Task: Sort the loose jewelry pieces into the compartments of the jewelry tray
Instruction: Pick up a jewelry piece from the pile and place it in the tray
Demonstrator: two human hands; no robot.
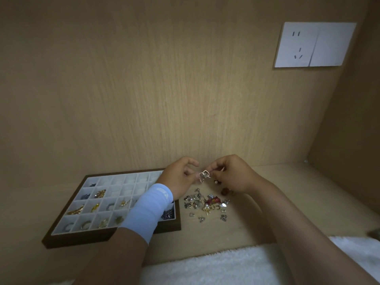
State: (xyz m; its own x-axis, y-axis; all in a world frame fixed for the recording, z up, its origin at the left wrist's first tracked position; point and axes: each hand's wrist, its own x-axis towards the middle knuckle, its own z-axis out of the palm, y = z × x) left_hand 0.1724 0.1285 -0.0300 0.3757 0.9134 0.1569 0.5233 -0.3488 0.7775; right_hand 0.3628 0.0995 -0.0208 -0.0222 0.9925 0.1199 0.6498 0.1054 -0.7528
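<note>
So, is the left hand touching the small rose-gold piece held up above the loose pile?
Touching. The head view shows the left hand with its fingertips pinching the rose-gold piece, no gap between them; the right hand holds its other side.

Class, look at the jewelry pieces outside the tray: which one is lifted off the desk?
The rose-gold heart-shaped piece, pinched between the left hand and right hand; every other loose piece lies on the desk.

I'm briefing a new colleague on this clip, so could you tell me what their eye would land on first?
Probably the two hands meeting mid-frame, the left hand and right hand pinching a small rose-gold piece between them above the wooden surface. Just below lies the loose jewelry pile, and to its left the jewelry tray, its near compartments partly filled. A white wall socket stands out upper right.
</note>
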